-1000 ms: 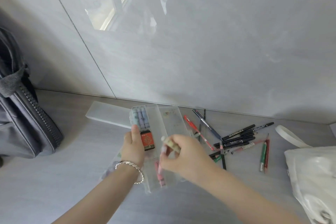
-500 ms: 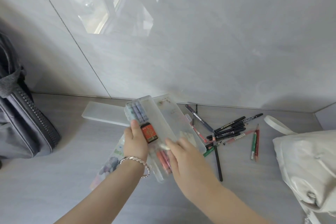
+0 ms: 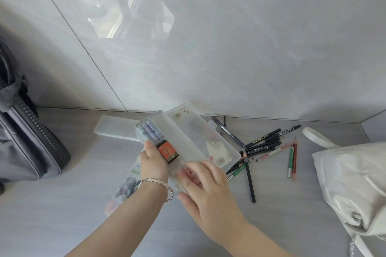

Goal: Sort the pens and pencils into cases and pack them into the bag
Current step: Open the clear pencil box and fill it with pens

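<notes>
Head cam: we grip clear case (image 3: 179,142) w/ left hand (image 3: 153,161); right hand (image 3: 208,189) rests open, fingers flat on its near end.

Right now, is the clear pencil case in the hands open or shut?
Open. The clear pencil case has its lid swung out to the right, and the left hand holds the base.

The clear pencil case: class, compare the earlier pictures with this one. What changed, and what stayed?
The right hand put its pink pen into the clear pencil case, let go, and now rests on the case's near end. The left hand still grips the case. The loose pens and pencils stay scattered.
</notes>
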{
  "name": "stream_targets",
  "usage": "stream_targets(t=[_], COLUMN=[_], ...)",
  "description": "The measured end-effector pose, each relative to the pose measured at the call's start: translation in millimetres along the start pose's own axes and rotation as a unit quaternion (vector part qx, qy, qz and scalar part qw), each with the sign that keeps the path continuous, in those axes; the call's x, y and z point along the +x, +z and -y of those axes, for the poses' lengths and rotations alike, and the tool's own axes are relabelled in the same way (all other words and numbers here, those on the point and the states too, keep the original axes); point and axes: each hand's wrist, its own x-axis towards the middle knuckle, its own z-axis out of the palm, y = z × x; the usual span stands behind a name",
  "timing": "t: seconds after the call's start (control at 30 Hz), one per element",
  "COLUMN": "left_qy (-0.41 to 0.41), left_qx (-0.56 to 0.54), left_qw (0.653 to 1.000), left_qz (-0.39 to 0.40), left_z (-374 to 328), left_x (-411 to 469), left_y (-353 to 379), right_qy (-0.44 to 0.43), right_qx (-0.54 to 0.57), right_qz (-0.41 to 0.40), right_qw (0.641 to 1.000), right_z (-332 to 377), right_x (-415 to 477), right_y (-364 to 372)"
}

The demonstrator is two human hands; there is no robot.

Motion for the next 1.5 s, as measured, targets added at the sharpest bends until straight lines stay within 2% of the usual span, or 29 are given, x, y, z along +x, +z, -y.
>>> stream_targets(t=[0.13, 0.23, 0.37, 0.5, 0.57, 0.6, 0.67, 0.73, 0.8, 0.87, 0.93, 1.07, 1.17, 1.27, 1.37, 1.43, 1.5], left_qy=[0.005, -0.014, -0.022, 0.057, 0.106, 0.126, 0.143, 0.147, 0.146, 0.141, 0.142, 0.141, 0.132, 0.140, 0.147, 0.144, 0.138], left_qx=[0.017, 0.020, 0.007, 0.028, 0.054, 0.069, 0.090, 0.120, 0.148, 0.171, 0.178, 0.186, 0.180, 0.184, 0.182, 0.175, 0.177], left_qw=[1.000, 0.999, 0.999, 0.998, 0.993, 0.990, 0.985, 0.981, 0.977, 0.974, 0.972, 0.969, 0.972, 0.970, 0.970, 0.972, 0.973], left_qz=[-0.016, -0.026, -0.027, -0.029, -0.012, -0.003, 0.024, 0.047, 0.054, 0.053, 0.063, 0.080, 0.073, 0.074, 0.070, 0.063, 0.062], left_z=[-2.6, -4.7, -4.7, -7.2, -6.8, -5.5, -2.7, -1.3, 2.3, 6.5, 9.2, 14.2, 15.3, 12.8, 12.8, 11.5, 10.9], left_x=[0.2, 1.5, 5.1, 2.8, 6.1, 9.3, 16.1, 18.8, 19.8, 19.7, 19.8, 23.3, 26.1, 28.1, 31.5, 32.1, 31.8], left_y=[2.7, 3.0, 1.0, -2.1, -4.8, -6.3, -8.2, -9.3, -10.1, -11.7, -13.3, -16.7, -19.3, -23.5, -25.8, -26.5, -26.4], right_qy=[-0.042, -0.043, -0.080, -0.085, -0.001, 0.075, 0.248, 0.383, 0.446, 0.470, 0.478, 0.452, 0.443, 0.390, 0.296, 0.263, 0.266], right_qx=[-0.105, -0.127, -0.050, 0.134, 0.166, 0.183, 0.198, 0.161, 0.112, 0.089, 0.078, 0.014, -0.017, -0.041, 0.003, 0.017, 0.015], right_qz=[0.097, 0.116, 0.093, 0.021, 0.009, 0.015, 0.031, 0.067, 0.094, 0.089, 0.101, 0.183, 0.183, 0.147, 0.124, 0.147, 0.184], right_qw=[0.989, 0.984, 0.991, 0.987, 0.986, 0.980, 0.948, 0.907, 0.883, 0.874, 0.869, 0.873, 0.878, 0.908, 0.947, 0.953, 0.946], right_z=[-7.5, -9.5, -12.4, -29.1, -47.1, -58.4, -86.3, -116.5, -140.8, -153.5, -158.1, -158.1, -156.5, -153.0, -143.6, -136.2, -131.3], right_x=[-2.3, 2.4, 8.2, 7.3, 6.8, 5.9, 1.1, -7.1, -13.8, -14.2, -10.8, -2.2, 5.0, 17.6, 38.2, 51.9, 59.6], right_y=[0.8, -0.7, -3.0, -5.1, -7.9, -8.8, -7.2, -3.7, 1.6, 6.3, 11.7, 23.4, 24.5, 25.3, 32.8, 40.9, 47.9])
